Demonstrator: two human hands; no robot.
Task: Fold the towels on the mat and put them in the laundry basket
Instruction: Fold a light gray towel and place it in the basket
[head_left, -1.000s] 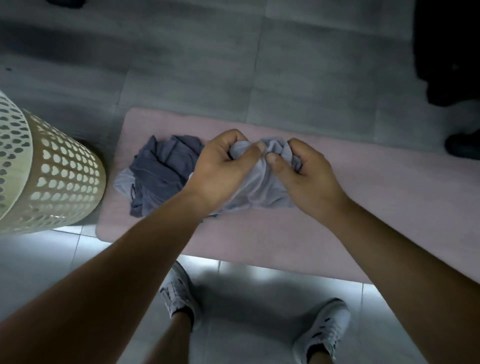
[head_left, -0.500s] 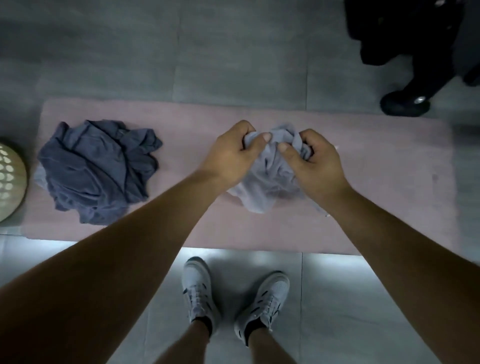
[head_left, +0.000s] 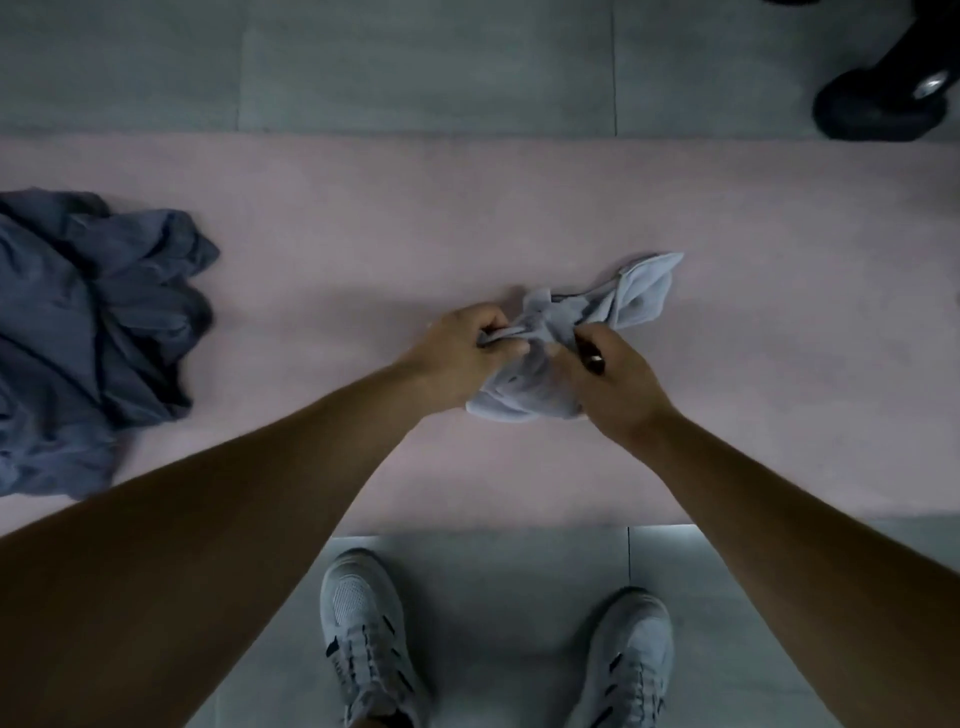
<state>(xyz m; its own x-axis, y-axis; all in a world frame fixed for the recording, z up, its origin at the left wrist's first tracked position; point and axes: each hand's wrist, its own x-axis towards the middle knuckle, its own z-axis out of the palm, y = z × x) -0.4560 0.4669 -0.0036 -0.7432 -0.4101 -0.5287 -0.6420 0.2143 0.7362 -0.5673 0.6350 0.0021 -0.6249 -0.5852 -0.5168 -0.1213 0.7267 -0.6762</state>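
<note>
A crumpled light grey towel (head_left: 636, 291) lies bunched on the middle of the pink mat (head_left: 415, 218). My left hand (head_left: 457, 353) pinches its left edge with curled fingers. My right hand (head_left: 618, 384) grips the bunch from the right, fingers curled into the cloth. One corner of the towel sticks out toward the far right. A darker blue-grey towel (head_left: 88, 332) sits in a rumpled heap at the mat's left end, away from both hands. The laundry basket is out of view.
Grey floor tiles (head_left: 415, 62) surround the mat. My two white sneakers (head_left: 363, 639) stand on the tiles just in front of the mat's near edge. A black shoe (head_left: 878, 104) of another person is at the far right corner beyond the mat.
The view has shifted right, so the basket has left the frame and the dark towel sits further left. Both hands have lowered the light towel onto the mat, and one corner now spreads out.
</note>
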